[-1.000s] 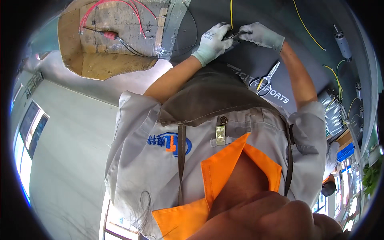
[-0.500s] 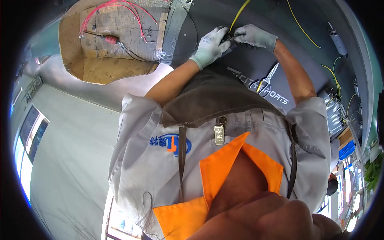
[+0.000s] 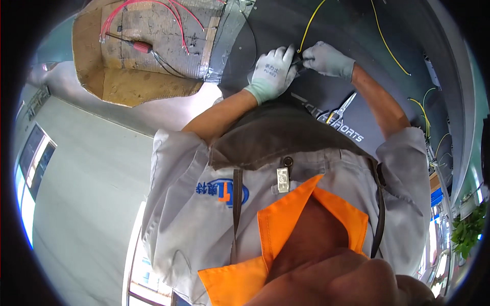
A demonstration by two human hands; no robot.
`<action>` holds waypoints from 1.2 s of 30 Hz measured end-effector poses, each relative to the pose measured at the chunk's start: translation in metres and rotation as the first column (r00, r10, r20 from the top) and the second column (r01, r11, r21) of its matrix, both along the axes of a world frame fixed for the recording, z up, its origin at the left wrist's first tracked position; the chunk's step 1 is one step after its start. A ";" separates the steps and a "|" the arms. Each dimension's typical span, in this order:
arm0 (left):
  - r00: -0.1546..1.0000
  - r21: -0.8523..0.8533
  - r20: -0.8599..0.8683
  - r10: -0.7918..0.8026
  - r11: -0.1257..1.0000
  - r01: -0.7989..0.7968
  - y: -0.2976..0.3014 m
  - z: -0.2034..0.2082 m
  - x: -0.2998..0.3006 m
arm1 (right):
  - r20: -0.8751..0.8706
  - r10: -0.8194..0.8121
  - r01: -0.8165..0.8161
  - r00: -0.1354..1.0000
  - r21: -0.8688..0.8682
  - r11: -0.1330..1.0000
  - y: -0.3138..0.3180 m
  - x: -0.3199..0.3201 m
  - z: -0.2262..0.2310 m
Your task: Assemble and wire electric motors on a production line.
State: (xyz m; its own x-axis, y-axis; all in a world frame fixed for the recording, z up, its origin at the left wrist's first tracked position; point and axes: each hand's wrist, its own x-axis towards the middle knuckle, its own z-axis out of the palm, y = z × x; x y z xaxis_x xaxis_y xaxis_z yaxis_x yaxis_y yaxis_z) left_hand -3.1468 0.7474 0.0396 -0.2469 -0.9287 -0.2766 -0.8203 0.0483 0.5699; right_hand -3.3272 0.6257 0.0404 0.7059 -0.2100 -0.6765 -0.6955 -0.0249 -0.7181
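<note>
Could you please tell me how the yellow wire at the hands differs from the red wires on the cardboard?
The yellow wire is single; the red wires are several. The yellow wire reaches down between the left hand and right hand; the red wires arch over the cardboard. All are thin and curved.

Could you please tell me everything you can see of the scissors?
The scissors lie flat on the dark sheet, across its white lettering. Their silvery, metal-looking blades seem closed and point toward the picture's upper right; the dark loop handles, with a yellow patch between them, lie at the lower left. Neither gloved hand touches them.
</note>
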 end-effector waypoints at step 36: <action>0.968 -0.485 0.240 -0.078 0.854 0.190 0.048 -0.015 0.029 | -0.083 -0.974 0.771 0.212 -0.599 0.219 0.337 -0.098 -0.043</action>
State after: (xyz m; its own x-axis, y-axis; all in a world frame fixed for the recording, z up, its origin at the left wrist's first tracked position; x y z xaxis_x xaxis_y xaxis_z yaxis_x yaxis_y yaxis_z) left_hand -3.1174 0.7957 0.0246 -0.3688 -0.9159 0.1583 -0.8797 0.3989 0.2588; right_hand -3.4254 0.9625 -0.0030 -0.4184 -0.7762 -0.4716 -0.5983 0.6262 -0.4999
